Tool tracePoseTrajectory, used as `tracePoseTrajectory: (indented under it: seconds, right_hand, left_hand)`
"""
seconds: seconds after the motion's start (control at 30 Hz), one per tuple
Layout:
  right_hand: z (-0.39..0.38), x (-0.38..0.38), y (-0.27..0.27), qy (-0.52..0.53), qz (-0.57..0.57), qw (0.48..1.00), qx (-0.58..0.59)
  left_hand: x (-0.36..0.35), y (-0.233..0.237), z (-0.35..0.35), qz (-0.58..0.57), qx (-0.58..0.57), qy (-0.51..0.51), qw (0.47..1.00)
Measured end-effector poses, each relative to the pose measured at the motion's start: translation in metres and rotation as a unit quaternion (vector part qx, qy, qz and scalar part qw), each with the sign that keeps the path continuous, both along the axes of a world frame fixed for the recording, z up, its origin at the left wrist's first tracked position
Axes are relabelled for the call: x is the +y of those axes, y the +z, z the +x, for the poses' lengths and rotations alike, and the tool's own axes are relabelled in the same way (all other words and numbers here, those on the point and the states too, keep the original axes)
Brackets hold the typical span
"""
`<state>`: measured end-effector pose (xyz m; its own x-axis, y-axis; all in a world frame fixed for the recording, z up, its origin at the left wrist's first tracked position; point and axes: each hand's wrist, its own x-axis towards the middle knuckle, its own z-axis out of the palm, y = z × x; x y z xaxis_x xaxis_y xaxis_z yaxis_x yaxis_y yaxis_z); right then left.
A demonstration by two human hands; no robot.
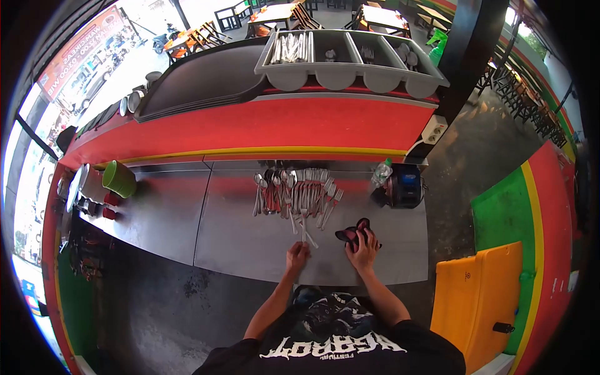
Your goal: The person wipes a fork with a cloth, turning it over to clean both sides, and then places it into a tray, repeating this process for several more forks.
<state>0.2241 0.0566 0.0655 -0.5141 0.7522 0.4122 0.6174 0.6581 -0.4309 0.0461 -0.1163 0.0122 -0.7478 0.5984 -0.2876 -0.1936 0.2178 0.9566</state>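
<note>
My left hand [298, 255] is closed around the handle end of a fork [304, 219], whose tines point away from me toward the other cutlery. Right beside that fork, another utensil's handle slants across the metal counter [244, 250]. Under the fingers of my right hand [362, 249] is a bunched dark red and black cloth [347, 235], pressed on the counter. Ahead of both hands lies a spread of spoons [275, 181] on the left and forks [319, 181] on the right, several of each, roughly side by side.
A grey cutlery tray [356, 80] with compartments stands on the red ledge, beside dark stacked trays [206, 75]. At the counter's right are a clear bottle [381, 174] and a dark blue-black object [405, 187]. A green cup [119, 179] stands left; a yellow chest [475, 300] is at lower right.
</note>
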Motion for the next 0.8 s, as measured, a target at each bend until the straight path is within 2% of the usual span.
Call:
tracePoseTrajectory:
  seconds: [0.07,0.17,0.27,0.4,0.47,0.53,0.57,0.67,0.8]
  right_hand:
    - [-0.004,-0.001,-0.017,-0.023,-0.020,1.000,0.005]
    - [-0.010,-0.010,-0.024,-0.023,-0.065,0.997,0.030]
    - [-0.030,-0.028,-0.025,-0.043,-0.149,0.975,0.158]
    - [-0.057,-0.078,-0.015,0.054,-0.176,0.958,0.219]
    - [-0.068,-0.106,-0.010,0.113,-0.171,0.960,0.193]
    - [-0.074,-0.122,-0.012,0.176,-0.152,0.963,0.140]
    - [-0.076,-0.123,-0.014,0.164,-0.174,0.961,0.137]
    - [-0.073,-0.110,-0.010,0.162,-0.173,0.966,0.100]
    - [-0.070,-0.095,-0.007,0.110,-0.138,0.978,0.110]
  left_hand:
    - [-0.009,0.004,-0.004,-0.015,-0.023,-0.051,0.998]
    - [-0.022,-0.026,-0.016,0.010,-0.029,-0.154,0.988]
    - [-0.026,-0.030,-0.025,0.027,-0.036,-0.243,0.969]
    - [-0.024,-0.021,-0.030,0.008,-0.064,-0.293,0.954]
    - [-0.025,-0.031,-0.037,-0.020,-0.043,-0.326,0.944]
    - [-0.029,-0.033,-0.039,-0.035,0.083,-0.307,0.947]
    - [-0.032,-0.034,-0.038,-0.041,0.144,-0.295,0.944]
    - [-0.026,-0.003,-0.042,-0.027,-0.041,-0.322,0.945]
    - [-0.022,-0.009,-0.042,-0.009,-0.047,-0.367,0.929]
